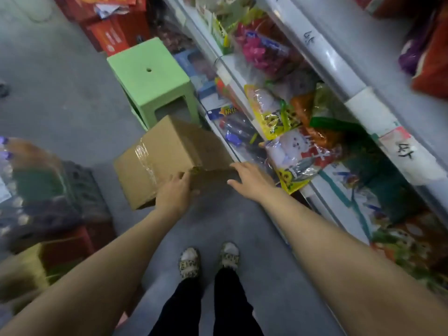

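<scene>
A brown cardboard box (167,154), sealed with clear tape, is held tilted above the grey floor in front of me. My left hand (175,192) grips its near left side, fingers curled round the lower edge. My right hand (249,178) lies on the near right corner with fingers fairly straight, pressing against the dark underside face. Both forearms reach forward from the bottom of the view.
A green plastic stool (150,78) stands just beyond the box. White shelves (358,98) packed with colourful toy packets (278,110) run along the right. Wrapped goods and cartons (43,195) pile up on the left; red boxes (109,32) sit at the back. My feet stand below.
</scene>
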The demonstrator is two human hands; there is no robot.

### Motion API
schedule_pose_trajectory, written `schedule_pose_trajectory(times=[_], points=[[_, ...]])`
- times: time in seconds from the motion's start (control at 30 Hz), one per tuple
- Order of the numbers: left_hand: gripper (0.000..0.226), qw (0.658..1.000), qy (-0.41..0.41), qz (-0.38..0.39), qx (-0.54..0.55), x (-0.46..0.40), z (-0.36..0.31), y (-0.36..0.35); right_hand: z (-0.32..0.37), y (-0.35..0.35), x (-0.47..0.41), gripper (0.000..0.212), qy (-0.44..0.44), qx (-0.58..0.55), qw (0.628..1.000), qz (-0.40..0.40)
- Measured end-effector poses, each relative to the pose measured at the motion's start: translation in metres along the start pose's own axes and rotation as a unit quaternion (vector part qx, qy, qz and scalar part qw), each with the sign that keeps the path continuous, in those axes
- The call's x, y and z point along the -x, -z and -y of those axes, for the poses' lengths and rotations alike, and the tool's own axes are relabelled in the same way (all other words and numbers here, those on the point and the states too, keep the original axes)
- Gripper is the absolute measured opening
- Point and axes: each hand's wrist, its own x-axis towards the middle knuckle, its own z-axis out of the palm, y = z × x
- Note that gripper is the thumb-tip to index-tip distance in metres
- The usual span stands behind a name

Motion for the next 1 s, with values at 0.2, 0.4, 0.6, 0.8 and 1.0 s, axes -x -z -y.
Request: schedule_pose_trajectory(times=[0.2,0.4,0.6,0.8,1.0], points=[[0.061,0.997,0.049,-0.064,0.001,-0.039,0.028,-0.051,-0.023,-0.044,-0.067,0.059,0.013,-0.002,0.999,0.03],[0.073,0.993,0.06,-0.1,-0.005,-0.074,0.044,-0.078,-0.023,-0.068,-0.116,0.065,0.04,-0.036,0.998,0.043],[0.082,0.975,0.069,-0.21,-0.013,-0.094,0.063,-0.09,-0.026,-0.089,-0.16,0.071,0.06,-0.02,0.996,0.069],[0.057,0.954,0.088,-0.285,0.037,-0.138,0.098,-0.065,-0.014,-0.101,-0.211,0.08,0.06,-0.033,0.995,0.071],[0.054,0.937,0.144,-0.31,0.072,-0.158,0.128,-0.075,0.019,-0.104,-0.261,0.081,0.072,-0.028,0.994,0.075]])
